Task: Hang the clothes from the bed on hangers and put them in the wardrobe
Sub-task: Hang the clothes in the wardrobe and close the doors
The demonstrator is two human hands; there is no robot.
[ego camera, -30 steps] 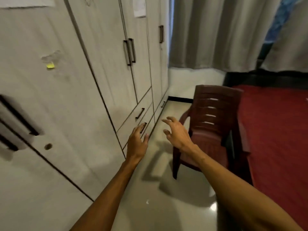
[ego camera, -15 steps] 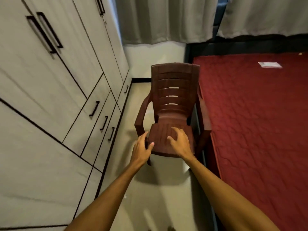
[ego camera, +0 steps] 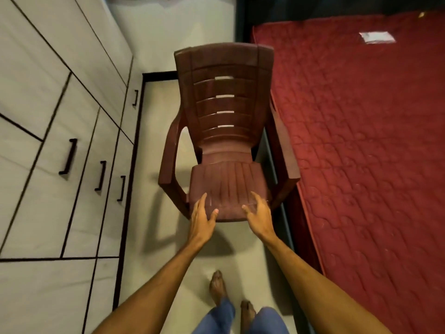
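The grey wardrobe (ego camera: 48,97) with black-handled doors and drawers runs along the left side, all shut. The bed (ego camera: 366,145) with a red quilted cover fills the right; no clothes or hangers show on it, only a small white packet (ego camera: 376,36) near its far end. My left hand (ego camera: 201,216) and my right hand (ego camera: 258,214) reach forward over the front edge of a brown plastic chair's seat, fingers spread and relaxed, holding nothing.
The brown plastic armchair (ego camera: 225,121) stands in the narrow aisle between wardrobe and bed, tight against the bed frame. Pale tiled floor (ego camera: 154,131) runs to a wall behind it. My bare feet (ego camera: 218,286) and blue trouser legs show at the bottom.
The view has swung from the wardrobe doors down and right onto the chair and bed. Both hands stayed raised and empty and are now lower over the chair's front edge.
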